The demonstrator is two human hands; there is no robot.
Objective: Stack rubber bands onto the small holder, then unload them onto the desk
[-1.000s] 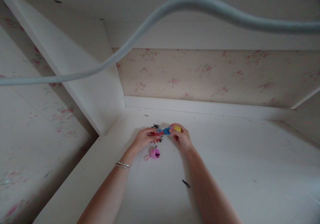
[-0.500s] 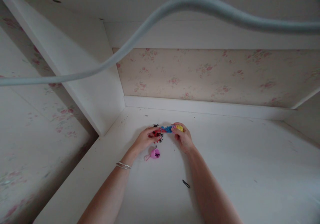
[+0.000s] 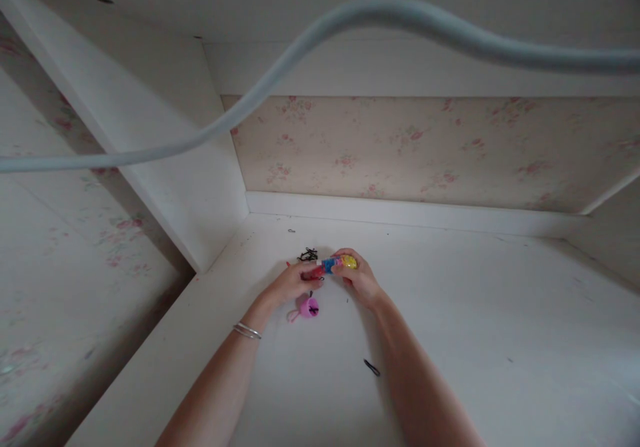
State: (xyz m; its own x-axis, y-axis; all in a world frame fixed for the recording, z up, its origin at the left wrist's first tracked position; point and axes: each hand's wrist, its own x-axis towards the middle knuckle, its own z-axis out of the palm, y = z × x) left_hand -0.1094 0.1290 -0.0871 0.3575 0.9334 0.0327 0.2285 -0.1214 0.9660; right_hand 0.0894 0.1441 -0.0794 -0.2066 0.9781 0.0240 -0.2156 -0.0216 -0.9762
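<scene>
A narrow clear tube with red, blue, pink and yellow contents (image 3: 329, 265) lies level between my two hands, just above or on the white tabletop. My left hand (image 3: 291, 283) closes around its red end, where my fingers partly hide it. My right hand (image 3: 361, 278) grips it by the blue and pink part, and the yellow end (image 3: 349, 261) shows past my fingers. Behind my left hand sits a small heap of black bands (image 3: 309, 254). In front of that hand a pink cap with a loop (image 3: 309, 308) rests on its side, a black band in its mouth.
One black band (image 3: 371, 368) lies nearer me by my right forearm, and a small dark loop (image 3: 291, 230) lies toward the back. A pale cable (image 3: 280, 67) crosses close before the camera. A white side panel (image 3: 195, 194) bounds the left.
My right hand has moved left with the tube, bringing its red end into my left hand. The black bands by my left fingers now show as a heap behind that hand.
</scene>
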